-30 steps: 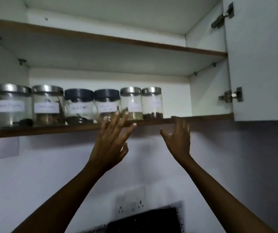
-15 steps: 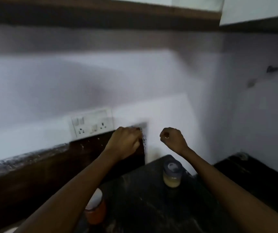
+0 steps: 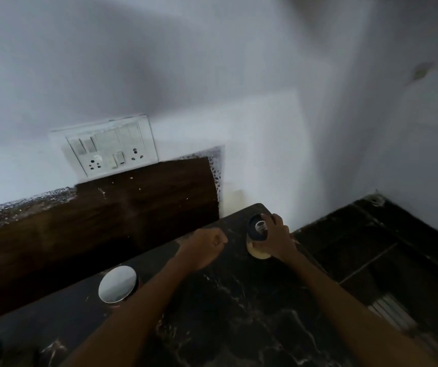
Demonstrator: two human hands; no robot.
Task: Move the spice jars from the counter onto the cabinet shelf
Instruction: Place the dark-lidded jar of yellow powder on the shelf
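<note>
We note right hand (image 3: pixel 276 241) gripping dark-lidded jar (image 3: pixel 253 230) on counter (image 3: pixel 239 313), centre frame; left hand (image 3: pixel 207 246) fisted, empty, just left.

Kitchen: dark stone counter (image 3: pixel 239 313), wall socket panel (image 3: pixel 110 147).

A white painted wall (image 3: pixel 186 62) fills the upper half of the view, blurred and shaded toward the top. A white switch-and-socket plate (image 3: pixel 110 147) is fixed to it, tilted in the frame, with 2 rocker switches at its upper left, 2 round-pin sockets along its lower edge and 1 small switch between them. Directly beneath the plate sits a dark brown wood-grain panel (image 3: pixel 133 202), flecked with pale specks. A speckled grey strip (image 3: pixel 14 205) runs along its top edge to the left. At right, a second white wall (image 3: pixel 424 154) meets a dark tiled surface (image 3: pixel 358 242), with a small round fitting (image 3: pixel 376 200) in the corner.
</note>
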